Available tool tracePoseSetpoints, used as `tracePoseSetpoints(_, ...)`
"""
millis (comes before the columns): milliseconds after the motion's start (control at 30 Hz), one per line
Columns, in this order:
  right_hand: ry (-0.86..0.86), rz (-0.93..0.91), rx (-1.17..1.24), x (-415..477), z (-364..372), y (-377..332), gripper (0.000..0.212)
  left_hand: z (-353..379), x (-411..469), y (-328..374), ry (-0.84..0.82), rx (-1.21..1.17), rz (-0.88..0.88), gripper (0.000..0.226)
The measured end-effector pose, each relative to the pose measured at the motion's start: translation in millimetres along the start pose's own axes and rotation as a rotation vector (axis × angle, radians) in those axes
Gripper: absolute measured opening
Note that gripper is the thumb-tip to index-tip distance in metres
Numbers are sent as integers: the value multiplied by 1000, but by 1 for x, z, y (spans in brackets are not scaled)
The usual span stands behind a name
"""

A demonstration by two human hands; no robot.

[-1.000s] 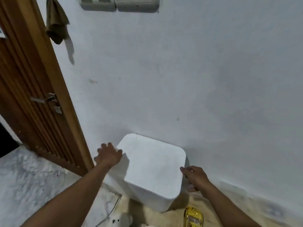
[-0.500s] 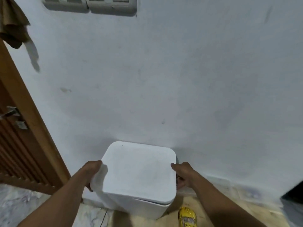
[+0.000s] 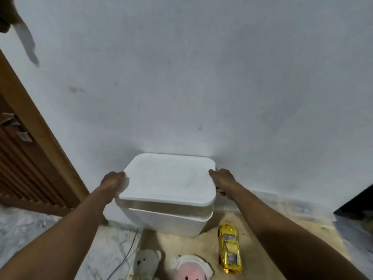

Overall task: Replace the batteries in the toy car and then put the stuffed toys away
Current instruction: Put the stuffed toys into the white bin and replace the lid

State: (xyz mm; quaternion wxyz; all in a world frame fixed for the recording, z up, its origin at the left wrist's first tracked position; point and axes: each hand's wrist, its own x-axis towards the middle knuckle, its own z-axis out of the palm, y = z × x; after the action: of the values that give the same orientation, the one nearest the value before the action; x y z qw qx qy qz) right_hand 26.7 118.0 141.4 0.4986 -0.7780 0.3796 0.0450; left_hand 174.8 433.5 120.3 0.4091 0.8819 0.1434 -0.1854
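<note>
A white storage box [image 3: 171,221] stands on the floor against the wall. Its white lid [image 3: 169,178] is raised off the box, with a gap showing along the front edge. My left hand [image 3: 114,181] grips the lid's left edge and my right hand [image 3: 223,179] grips its right edge. On the floor in front lie a yellow toy car [image 3: 230,248], a white stuffed bear [image 3: 146,263] and a pink-faced stuffed toy with a white frill [image 3: 191,268], partly cut off by the frame's bottom edge.
A wooden door and its frame [image 3: 30,150] stand at the left. A thin wire [image 3: 129,253] runs over the marble floor beside the bear. A dark object [image 3: 357,205] sits at the right edge. The white wall [image 3: 201,77] is close behind the box.
Both hands moved from the lid's top corners to its side edges and took hold. The lid has come up off the box. The view tilted down, showing the stuffed toys.
</note>
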Motion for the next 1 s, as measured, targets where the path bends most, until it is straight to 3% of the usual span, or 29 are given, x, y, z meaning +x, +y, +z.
tracePoseSetpoints(100,-37,0,120,-8,-5,-3,43,0,-17,6,-28,-151,-10,40)
tracePoseSetpoints(267,-118,-12,316,-13,-14,-6,35,-9,-32,12,-165,-265,-196,39)
tracePoseSetpoints(367,-180,-2,394,-14,-15,-9,33,-16,-29,10,-183,-344,-215,35)
tracePoseSetpoints(533,-186,-33,325,-10,-8,-2,33,-23,-37,12,-93,-392,-150,42)
tracePoseSetpoints(700,-136,-38,289,-10,-11,12,26,-18,-51,24,112,-385,-36,24)
tracePoseSetpoints(800,-72,-56,243,-18,-26,20,26,-6,-64,21,234,-301,65,25)
tracePoseSetpoints(1000,83,-131,134,-27,-103,53,14,41,-125,24,216,-232,256,29)
